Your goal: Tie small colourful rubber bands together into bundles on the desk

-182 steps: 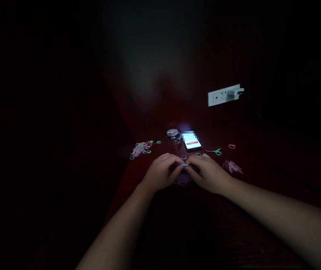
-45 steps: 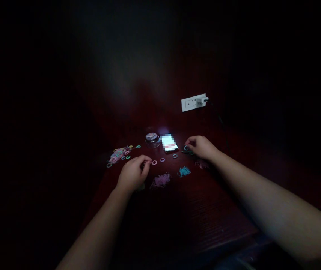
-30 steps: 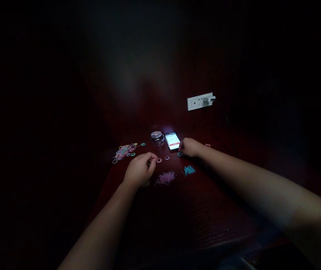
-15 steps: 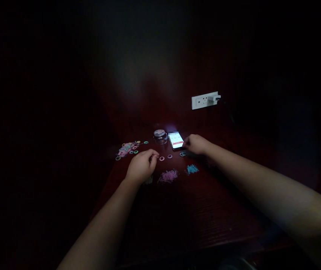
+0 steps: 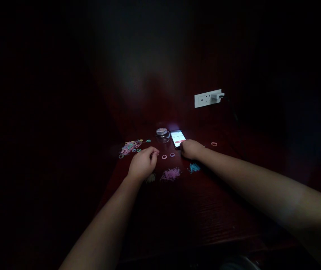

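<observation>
My left hand rests over the dark table, thumb and fingers pinched together; anything between them is too small to make out. Just right of its fingertips lie two small pink and lilac rings, which look like hair ties. My right hand is closed and low beside the near edge of a lit phone, its fingertips hidden. Below the hands are a pink-purple pile of thin bands, a blue pile and a pale pile partly behind my left wrist.
A mixed heap of coloured rings lies at the left. Behind the hands stands a clear round jar with a lid. A pinkish ring lies beyond my right forearm. On the wall is a socket with a plug in it.
My right hand has moved left and nearer, from the phone's right side to its near corner, covering the spot where blue rings lay. A pinkish ring now shows beyond the right forearm. Left hand barely moved.
</observation>
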`<state>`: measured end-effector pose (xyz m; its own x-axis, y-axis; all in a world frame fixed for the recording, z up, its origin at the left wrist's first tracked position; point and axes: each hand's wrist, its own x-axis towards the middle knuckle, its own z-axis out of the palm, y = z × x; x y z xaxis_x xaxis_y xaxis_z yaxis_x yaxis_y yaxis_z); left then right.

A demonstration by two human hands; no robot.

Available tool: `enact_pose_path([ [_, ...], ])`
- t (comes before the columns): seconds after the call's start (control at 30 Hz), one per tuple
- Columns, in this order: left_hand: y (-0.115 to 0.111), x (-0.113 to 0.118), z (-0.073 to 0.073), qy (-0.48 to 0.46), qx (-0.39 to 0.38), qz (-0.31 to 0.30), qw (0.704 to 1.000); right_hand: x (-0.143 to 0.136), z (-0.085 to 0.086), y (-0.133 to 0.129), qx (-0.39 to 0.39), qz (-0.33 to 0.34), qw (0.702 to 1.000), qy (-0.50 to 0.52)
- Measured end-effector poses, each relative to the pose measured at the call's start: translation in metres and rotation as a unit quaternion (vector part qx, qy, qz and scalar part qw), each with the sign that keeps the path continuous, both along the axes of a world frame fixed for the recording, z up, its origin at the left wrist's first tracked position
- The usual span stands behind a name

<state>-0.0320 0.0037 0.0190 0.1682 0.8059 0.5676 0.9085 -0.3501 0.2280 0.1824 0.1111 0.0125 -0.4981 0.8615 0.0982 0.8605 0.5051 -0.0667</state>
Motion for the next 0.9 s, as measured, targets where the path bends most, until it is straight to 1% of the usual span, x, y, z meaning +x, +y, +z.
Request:
enact_pose_path([
  [0.1,0.002,-0.01,0.002,-0.002,0.004,0.032,0.999,-0.001,0.001,-0.001,-0.005,0.003,1.0,0.002],
  [0.17,0.006,-0.025,0.001,0.002,-0.008,0.093,0.996,-0.001,0.003,-0.001,-0.007,0.002,1.0,0.006],
  [0.23,0.01,-0.045,-0.003,0.014,-0.068,0.193,0.979,0.001,0.008,-0.003,-0.004,0.0,1.0,0.014],
  [0.3,0.014,-0.065,-0.009,0.025,-0.175,0.288,0.941,0.005,0.014,-0.005,0.007,-0.001,1.0,0.026],
  [0.33,0.015,-0.073,-0.013,0.022,-0.205,0.305,0.93,0.007,0.017,-0.008,0.017,-0.002,0.999,0.038],
  [0.37,0.016,-0.078,-0.017,0.019,-0.22,0.314,0.923,0.01,0.02,-0.011,0.039,-0.006,0.997,0.073],
  [0.43,0.019,-0.083,-0.023,0.012,-0.24,0.322,0.916,0.017,0.023,-0.023,0.057,0.016,0.99,0.13],
  [0.53,0.021,-0.079,-0.027,0.006,-0.261,0.319,0.911,0.029,0.022,-0.047,0.056,0.063,0.982,0.168],
  [0.63,0.022,-0.072,-0.029,0.004,-0.278,0.318,0.906,0.04,0.015,-0.064,0.056,0.084,0.977,0.189],
  [0.77,0.024,-0.07,-0.032,0.002,-0.288,0.329,0.899,0.046,0.007,-0.065,0.066,0.095,0.967,0.226],
  [0.9,0.027,-0.074,-0.036,-0.001,-0.279,0.335,0.9,0.045,0.004,-0.061,0.068,0.105,0.96,0.252],
])
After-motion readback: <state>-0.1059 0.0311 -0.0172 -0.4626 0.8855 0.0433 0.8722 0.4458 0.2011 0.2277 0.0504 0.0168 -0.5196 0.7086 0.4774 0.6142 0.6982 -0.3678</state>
